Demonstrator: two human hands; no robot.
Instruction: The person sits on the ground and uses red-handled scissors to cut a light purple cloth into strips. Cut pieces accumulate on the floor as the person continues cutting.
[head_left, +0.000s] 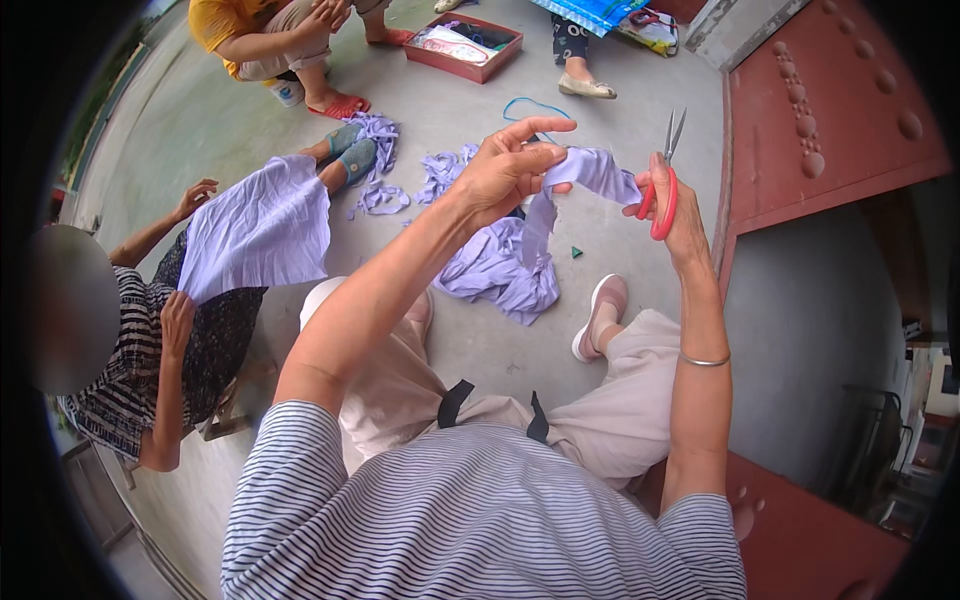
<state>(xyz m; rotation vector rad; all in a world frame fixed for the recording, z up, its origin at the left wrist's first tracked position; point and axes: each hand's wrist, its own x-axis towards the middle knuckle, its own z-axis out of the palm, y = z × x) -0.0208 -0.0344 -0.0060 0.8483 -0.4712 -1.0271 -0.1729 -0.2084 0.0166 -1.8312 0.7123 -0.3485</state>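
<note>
A strip of lavender cloth is stretched between my two hands. My left hand pinches its left end between thumb and fingers, and a narrow tail of the strip hangs below. My right hand grips the strip's other end at the fingertips and also holds red-handled scissors, whose slightly parted blades point away from me. On the floor between my feet and beyond lies a crumpled heap of lavender cloth. Loose lavender strips lie past it.
A seated person at left holds up a lavender cloth piece. Another person in a yellow shirt crouches beyond. A red box with items stands on the floor. A green scrap lies near my right shoe. Red studded door at right.
</note>
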